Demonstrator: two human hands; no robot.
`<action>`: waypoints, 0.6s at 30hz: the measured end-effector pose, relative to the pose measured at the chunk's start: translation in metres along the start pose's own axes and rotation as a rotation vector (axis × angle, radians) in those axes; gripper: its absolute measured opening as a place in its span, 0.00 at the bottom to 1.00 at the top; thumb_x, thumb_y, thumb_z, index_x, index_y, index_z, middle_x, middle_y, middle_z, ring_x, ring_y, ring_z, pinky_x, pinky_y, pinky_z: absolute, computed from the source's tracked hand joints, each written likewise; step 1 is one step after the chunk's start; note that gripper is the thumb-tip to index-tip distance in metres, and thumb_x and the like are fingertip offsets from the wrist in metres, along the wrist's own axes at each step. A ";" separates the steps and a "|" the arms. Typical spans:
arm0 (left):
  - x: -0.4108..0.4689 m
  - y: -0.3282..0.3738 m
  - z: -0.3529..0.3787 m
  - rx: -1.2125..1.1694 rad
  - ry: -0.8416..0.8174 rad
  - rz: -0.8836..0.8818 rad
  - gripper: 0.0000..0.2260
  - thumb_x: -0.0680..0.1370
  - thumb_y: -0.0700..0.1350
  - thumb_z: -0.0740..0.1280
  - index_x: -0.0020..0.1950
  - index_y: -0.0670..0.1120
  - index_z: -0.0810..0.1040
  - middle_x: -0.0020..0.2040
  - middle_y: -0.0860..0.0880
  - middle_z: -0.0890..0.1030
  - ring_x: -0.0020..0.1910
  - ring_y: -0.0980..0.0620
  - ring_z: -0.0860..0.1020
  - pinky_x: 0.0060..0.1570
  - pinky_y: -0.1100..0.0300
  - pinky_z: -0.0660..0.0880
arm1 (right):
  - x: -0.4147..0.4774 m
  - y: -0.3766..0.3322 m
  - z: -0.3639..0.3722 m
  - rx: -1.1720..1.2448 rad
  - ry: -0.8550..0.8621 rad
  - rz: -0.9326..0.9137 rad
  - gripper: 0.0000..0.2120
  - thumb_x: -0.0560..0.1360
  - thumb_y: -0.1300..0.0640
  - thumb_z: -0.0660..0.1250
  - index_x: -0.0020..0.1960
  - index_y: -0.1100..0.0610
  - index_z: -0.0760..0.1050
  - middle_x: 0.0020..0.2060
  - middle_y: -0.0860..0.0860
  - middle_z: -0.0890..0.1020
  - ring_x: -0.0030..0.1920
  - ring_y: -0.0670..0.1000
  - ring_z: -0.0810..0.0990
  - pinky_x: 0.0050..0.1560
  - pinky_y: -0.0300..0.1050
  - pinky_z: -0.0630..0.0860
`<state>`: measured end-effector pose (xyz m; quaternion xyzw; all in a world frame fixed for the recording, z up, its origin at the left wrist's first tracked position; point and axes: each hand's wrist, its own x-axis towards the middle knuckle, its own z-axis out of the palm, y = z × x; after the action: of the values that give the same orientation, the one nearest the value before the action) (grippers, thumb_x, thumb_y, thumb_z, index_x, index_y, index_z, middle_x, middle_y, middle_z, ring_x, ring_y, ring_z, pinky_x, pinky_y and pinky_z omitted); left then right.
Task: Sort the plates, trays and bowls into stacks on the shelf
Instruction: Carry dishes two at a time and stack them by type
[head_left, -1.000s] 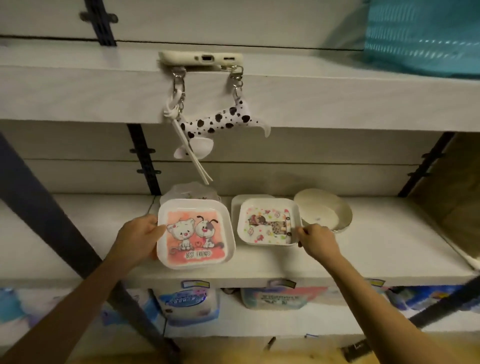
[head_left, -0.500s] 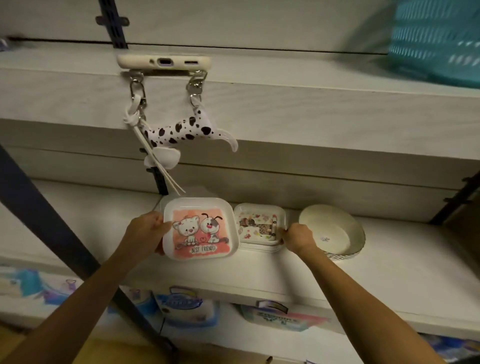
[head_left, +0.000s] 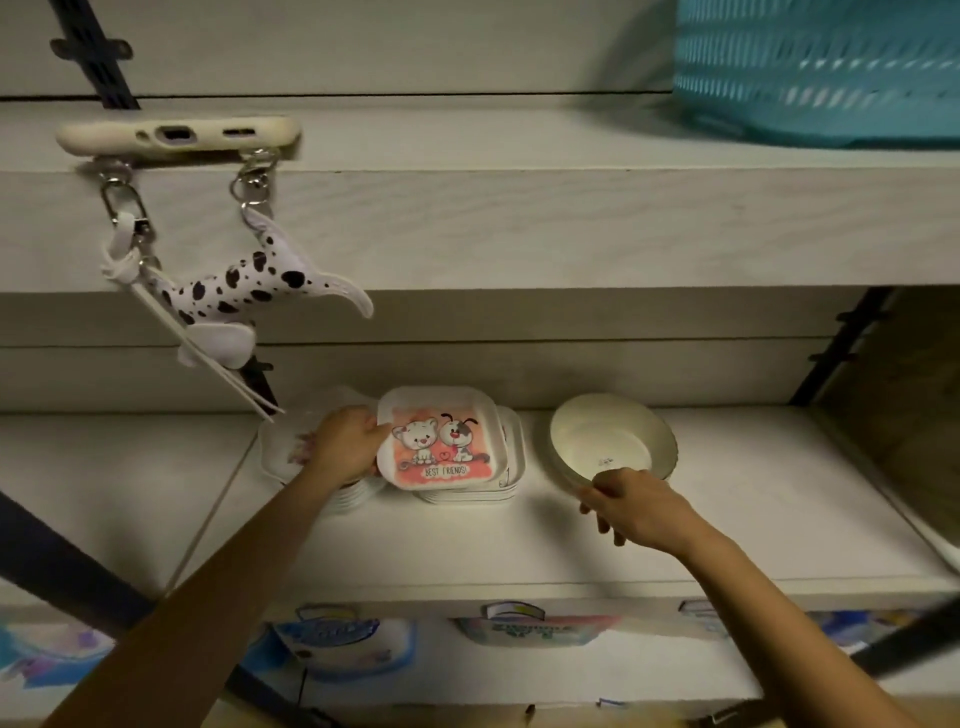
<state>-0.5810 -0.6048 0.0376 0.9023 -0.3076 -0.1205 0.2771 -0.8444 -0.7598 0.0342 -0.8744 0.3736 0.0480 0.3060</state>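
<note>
My left hand (head_left: 345, 447) grips the left rim of a square tray with a cat-and-dog picture (head_left: 439, 439), holding it tilted just over a stack of square trays (head_left: 511, 470) on the middle shelf (head_left: 467, 540). To the left lies a stack of white plates (head_left: 283, 452), partly hidden by my hand. My right hand (head_left: 631, 506) holds the near rim of the cream bowls (head_left: 610, 441), a nested stack at the right.
A phone in a cream case (head_left: 176, 136) lies on the upper shelf with a spotted dog charm (head_left: 249, 283) dangling below its edge. A teal basket (head_left: 815, 67) sits at the upper right. Packaged goods (head_left: 343, 639) fill the shelf below. Dark uprights stand on both sides.
My left hand carried the cat-and-dog tray to the right, over the tray stack. My right hand let go of the giraffe tray and moved right to the bowls' rim.
</note>
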 end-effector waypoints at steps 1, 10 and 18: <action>0.005 0.003 0.006 0.026 -0.022 0.004 0.10 0.77 0.42 0.62 0.39 0.38 0.76 0.38 0.42 0.75 0.39 0.47 0.72 0.31 0.58 0.62 | -0.007 0.002 -0.002 0.015 -0.005 0.001 0.15 0.79 0.46 0.55 0.43 0.51 0.77 0.31 0.45 0.79 0.29 0.44 0.78 0.43 0.43 0.75; 0.038 0.018 0.038 0.216 -0.183 -0.013 0.15 0.78 0.48 0.61 0.53 0.37 0.79 0.50 0.38 0.83 0.48 0.41 0.81 0.49 0.54 0.75 | -0.043 0.020 -0.002 0.104 0.068 0.046 0.16 0.78 0.45 0.57 0.43 0.51 0.80 0.27 0.46 0.78 0.27 0.45 0.78 0.47 0.47 0.77; 0.033 0.015 0.037 0.198 -0.136 -0.065 0.18 0.78 0.49 0.61 0.51 0.35 0.79 0.42 0.38 0.84 0.40 0.43 0.83 0.45 0.55 0.76 | -0.044 0.020 0.000 0.133 0.100 0.062 0.15 0.77 0.45 0.58 0.40 0.50 0.79 0.26 0.47 0.76 0.27 0.47 0.77 0.46 0.47 0.77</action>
<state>-0.5768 -0.6504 0.0145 0.9245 -0.3065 -0.1592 0.1612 -0.8900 -0.7430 0.0382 -0.8414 0.4176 -0.0112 0.3428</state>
